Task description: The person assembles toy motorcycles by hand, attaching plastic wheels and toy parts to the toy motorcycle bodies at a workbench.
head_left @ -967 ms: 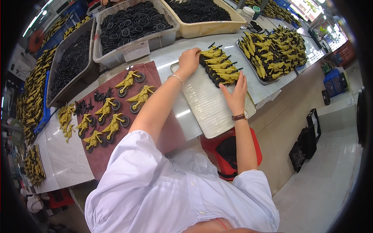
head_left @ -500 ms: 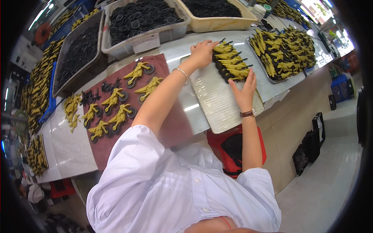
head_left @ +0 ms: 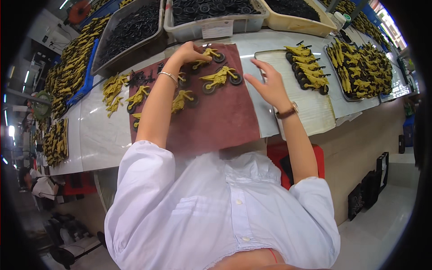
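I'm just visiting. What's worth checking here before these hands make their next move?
1. Right hand free: ok, fingers spread, holding nothing.
2. Left hand gripping the nearest motorbike model: cannot tell, fingertips are at it.
3. Row of yellow models on the tray: ok, lined up along its right side.
4. Everything on the red-brown cloth visible: not ok, the left forearm hides parts.
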`<action>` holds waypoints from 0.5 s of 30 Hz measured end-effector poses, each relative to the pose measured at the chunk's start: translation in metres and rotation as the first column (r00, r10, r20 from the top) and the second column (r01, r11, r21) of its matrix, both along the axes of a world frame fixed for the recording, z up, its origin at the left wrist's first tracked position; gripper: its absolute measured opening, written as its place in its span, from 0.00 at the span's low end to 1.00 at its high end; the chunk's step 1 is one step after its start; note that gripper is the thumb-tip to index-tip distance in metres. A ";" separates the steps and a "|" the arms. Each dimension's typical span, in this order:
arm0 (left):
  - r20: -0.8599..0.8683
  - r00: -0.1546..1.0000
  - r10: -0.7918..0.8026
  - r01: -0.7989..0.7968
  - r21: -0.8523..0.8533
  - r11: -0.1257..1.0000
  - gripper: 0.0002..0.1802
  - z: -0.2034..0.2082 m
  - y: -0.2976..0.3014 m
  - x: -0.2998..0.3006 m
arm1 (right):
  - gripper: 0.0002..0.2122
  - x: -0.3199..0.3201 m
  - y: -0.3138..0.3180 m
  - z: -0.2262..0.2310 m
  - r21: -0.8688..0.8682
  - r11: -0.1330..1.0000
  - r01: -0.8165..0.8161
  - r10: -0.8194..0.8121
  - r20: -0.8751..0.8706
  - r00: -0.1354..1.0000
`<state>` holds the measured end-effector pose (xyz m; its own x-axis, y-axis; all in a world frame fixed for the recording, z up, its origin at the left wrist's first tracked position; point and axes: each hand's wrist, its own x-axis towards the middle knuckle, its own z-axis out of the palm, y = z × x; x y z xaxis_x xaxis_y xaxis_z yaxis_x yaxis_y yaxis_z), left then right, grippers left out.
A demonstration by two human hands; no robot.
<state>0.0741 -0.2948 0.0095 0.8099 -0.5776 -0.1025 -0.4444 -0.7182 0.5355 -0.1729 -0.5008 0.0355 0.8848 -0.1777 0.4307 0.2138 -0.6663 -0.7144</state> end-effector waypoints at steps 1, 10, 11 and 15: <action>-0.004 1.000 -0.002 0.002 0.015 1.000 0.36 -0.005 0.002 0.004 | 0.26 0.016 0.012 -0.013 0.005 0.999 -0.052 0.052 -0.032 0.998; -0.077 0.990 -0.117 0.103 -0.158 0.982 0.20 0.045 0.027 -0.044 | 0.34 0.078 0.043 -0.036 -0.059 0.996 0.069 -0.085 -0.354 0.931; 0.008 0.990 -0.144 0.142 -0.221 0.965 0.20 0.045 0.038 -0.040 | 0.34 0.080 0.044 -0.038 0.000 0.997 0.075 -0.071 -0.342 0.937; -0.237 0.966 -0.101 0.069 -0.139 0.988 0.23 0.091 0.098 -0.069 | 0.31 0.050 0.053 0.003 0.077 0.996 0.038 -0.013 -0.304 0.953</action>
<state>0.0048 -0.1963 0.1001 0.7174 -0.6641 -0.2105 -0.3456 -0.6017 0.7201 -0.1233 -0.4482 0.0388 0.9661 -0.2252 0.1267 -0.0371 -0.6061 -0.7945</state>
